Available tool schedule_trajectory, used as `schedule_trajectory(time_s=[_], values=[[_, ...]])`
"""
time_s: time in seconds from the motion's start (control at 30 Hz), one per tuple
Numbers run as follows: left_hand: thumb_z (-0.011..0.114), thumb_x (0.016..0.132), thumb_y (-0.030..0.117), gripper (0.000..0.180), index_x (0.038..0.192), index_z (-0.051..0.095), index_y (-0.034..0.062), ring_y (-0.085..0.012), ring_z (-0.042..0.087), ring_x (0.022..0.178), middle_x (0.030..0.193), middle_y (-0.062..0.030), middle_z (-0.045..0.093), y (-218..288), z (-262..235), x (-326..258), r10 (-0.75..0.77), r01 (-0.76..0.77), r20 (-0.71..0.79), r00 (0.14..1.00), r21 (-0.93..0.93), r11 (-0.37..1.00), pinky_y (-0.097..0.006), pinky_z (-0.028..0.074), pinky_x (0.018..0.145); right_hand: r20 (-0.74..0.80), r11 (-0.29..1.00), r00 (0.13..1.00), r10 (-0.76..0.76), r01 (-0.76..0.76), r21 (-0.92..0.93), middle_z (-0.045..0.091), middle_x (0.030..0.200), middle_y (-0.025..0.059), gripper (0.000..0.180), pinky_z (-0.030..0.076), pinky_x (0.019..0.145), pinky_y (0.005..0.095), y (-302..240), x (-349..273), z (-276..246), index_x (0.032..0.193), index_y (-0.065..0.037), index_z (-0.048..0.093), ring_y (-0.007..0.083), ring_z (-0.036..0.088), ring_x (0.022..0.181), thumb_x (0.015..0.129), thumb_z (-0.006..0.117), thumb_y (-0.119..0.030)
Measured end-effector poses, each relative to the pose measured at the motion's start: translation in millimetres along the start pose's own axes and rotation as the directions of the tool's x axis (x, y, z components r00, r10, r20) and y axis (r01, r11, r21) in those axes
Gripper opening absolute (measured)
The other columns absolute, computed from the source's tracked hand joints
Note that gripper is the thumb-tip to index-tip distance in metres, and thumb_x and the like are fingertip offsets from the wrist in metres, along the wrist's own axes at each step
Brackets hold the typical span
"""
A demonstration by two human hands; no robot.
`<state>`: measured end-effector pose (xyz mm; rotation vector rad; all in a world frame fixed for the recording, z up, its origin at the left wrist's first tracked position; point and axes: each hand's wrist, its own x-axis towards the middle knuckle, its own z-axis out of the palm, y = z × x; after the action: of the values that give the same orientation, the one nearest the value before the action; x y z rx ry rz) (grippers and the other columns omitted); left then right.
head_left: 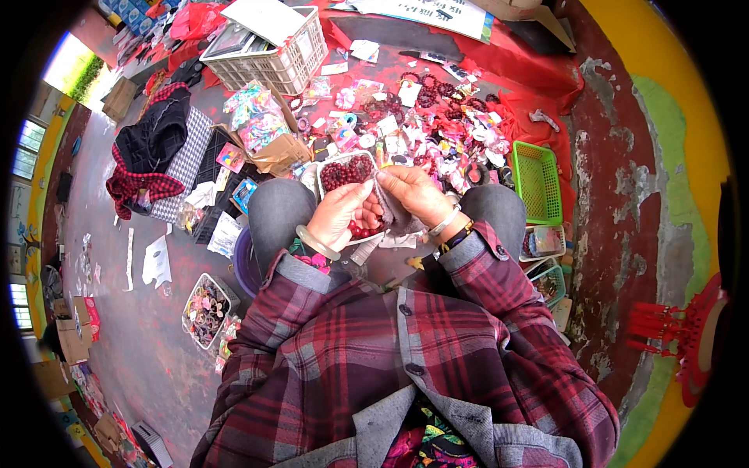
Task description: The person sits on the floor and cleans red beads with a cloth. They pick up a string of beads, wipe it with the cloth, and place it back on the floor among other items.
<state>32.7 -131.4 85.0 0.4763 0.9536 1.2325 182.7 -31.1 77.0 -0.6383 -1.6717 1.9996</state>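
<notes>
Between my knees stands a white plastic basket (321, 181) holding dark red bead bracelets (347, 171). Over it, my left hand (341, 214) has its fingers curled in, the thumb pointing toward the other hand; what it pinches is too small to make out. Close beside it on the right, my right hand (417, 193) grips a grey-brown cloth (396, 214), which hangs down below the fingers at the basket's right side. More red beads show under my left fingers. The two hands nearly meet at the thumbs.
Loose bracelets and small packets (437, 129) cover the red cloth ahead. A green basket (538, 183) stands at right, a cardboard box (282, 154) of colourful packets at left. A white crate (273, 66) is farther off; a hair-tie basket (207, 312) sits on the floor at left.
</notes>
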Motion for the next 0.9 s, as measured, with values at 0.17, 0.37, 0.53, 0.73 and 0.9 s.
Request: schedule_trajectory(time_s=[0.17, 0.37, 0.53, 0.73, 0.9], values=[[0.05, 0.092, 0.029, 0.029, 0.084, 0.057, 0.0022, -0.019, 0.056, 0.06, 0.075, -0.0106, 0.06, 5, -9, -2, 0.011, -0.017, -0.024, 1.0, -0.29, 0.957, -0.03, 0.049, 0.06, -0.118, 0.952, 0.993, 0.002, 0.034, 0.303, 0.064, 0.094, 0.0092, 0.029, 0.047, 0.08, 0.0285, -7, 5, -12, 0.104, 0.003, 0.057, 0.0164, 0.061, 0.087, 0.094, 0.044, -0.021], [0.047, 0.092, 0.032, 0.03, 0.086, 0.055, 0.004, -0.0197, 0.055, 0.068, 0.077, -0.009, 0.057, 13, -28, -4, 0.12, -0.105, 0.009, 0.993, -0.429, 0.897, -0.036, 0.047, 0.065, -0.135, 0.839, 0.988, -0.079, 0.14, 0.526, 0.061, 0.105, 0.0136, 0.035, 0.043, 0.09, 0.0346, -20, 2, -27, 0.109, 0.004, 0.054, 0.0227, 0.058, 0.096, 0.091, 0.046, -0.025], [0.044, 0.093, 0.033, 0.029, 0.086, 0.054, 0.0056, -0.0188, 0.054, 0.067, 0.077, -0.0076, 0.057, 23, -30, -11, 0.219, -0.202, -0.016, 0.976, -0.465, 0.862, -0.036, 0.046, 0.065, -0.387, 0.358, 0.891, -0.238, 0.451, 0.817, 0.054, 0.118, 0.0161, 0.045, 0.037, 0.097, 0.048, -66, -22, -38, 0.119, -0.005, 0.05, 0.03, 0.049, 0.112, 0.091, 0.043, -0.039], [0.043, 0.093, 0.033, 0.029, 0.085, 0.053, 0.0068, -0.0188, 0.053, 0.067, 0.076, -0.0065, 0.056, 16, -26, -9, 0.158, -0.145, -0.012, 0.987, -0.468, 0.872, -0.035, 0.044, 0.065, -0.209, 0.351, 0.97, -0.124, 0.24, 0.905, 0.053, 0.118, 0.0109, 0.039, 0.044, 0.091, 0.0434, -10, -25, -31, 0.121, -0.008, 0.046, 0.0268, 0.052, 0.106, 0.091, 0.042, -0.033], [0.046, 0.093, 0.031, 0.028, 0.086, 0.054, 0.0051, -0.0196, 0.054, 0.067, 0.078, -0.0082, 0.057, 19, -24, -6, 0.187, -0.156, 0.025, 0.982, -0.457, 0.875, -0.036, 0.047, 0.065, -0.091, 0.165, 0.989, 0.119, 0.07, 0.984, 0.055, 0.115, 0.0095, 0.037, 0.044, 0.093, 0.0372, 1, -32, 14, 0.119, -0.004, 0.047, 0.0231, 0.054, 0.104, 0.092, 0.045, -0.028]])
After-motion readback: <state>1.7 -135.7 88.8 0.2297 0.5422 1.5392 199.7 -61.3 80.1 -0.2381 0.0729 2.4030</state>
